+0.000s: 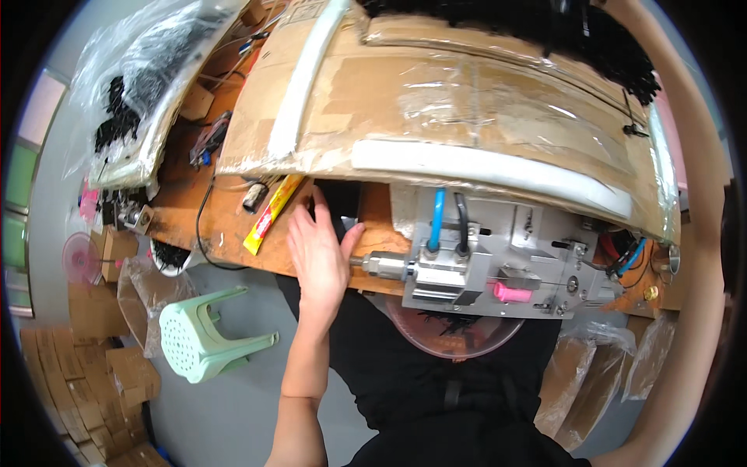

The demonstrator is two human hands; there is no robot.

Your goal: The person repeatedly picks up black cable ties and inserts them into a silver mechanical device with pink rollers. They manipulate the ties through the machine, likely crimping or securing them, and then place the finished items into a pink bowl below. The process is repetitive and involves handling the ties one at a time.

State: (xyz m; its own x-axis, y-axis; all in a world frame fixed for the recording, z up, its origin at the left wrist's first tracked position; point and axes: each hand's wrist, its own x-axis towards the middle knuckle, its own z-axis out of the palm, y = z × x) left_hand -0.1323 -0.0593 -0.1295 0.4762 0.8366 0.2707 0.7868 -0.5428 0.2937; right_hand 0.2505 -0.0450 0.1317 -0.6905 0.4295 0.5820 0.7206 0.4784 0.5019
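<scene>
Left hand: Your left hand (317, 253) is back-up over the front of the wooden bench (175, 214), fingers pointing away from you and slightly apart, thumb angled out to the right.
Left grip: Loose; you have nothing visible between fingers and thumb.
Left forearm: It rises from the lower edge, nearly upright, bent at the elbow, with the wrist close to the bench edge.
Black flat object: The black flat object (348, 204) lies just beyond your fingers, partly under the cardboard overhang; contact cannot be told.
Right forearm: Your right forearm (695, 148) runs up the right border and leans inward at the top, beside the black heap (537, 22).
Right grip: Your right hand lies outside the view, so its grip cannot be told.
Black heap: It sits on top of the taped cardboard (350, 101), at the upper edge.
Metal fixture: The metal fixture (498, 257) stands right of your left hand, its steel fitting (385, 266) just beside your thumb; a pink cylinder (512, 293) is on its front.
Yellow packet: The yellow packet (272, 215) lies slanted, left of your fingers.
Clear bowl: The clear bowl (498, 341) is below the fixture, black pieces inside.
</scene>
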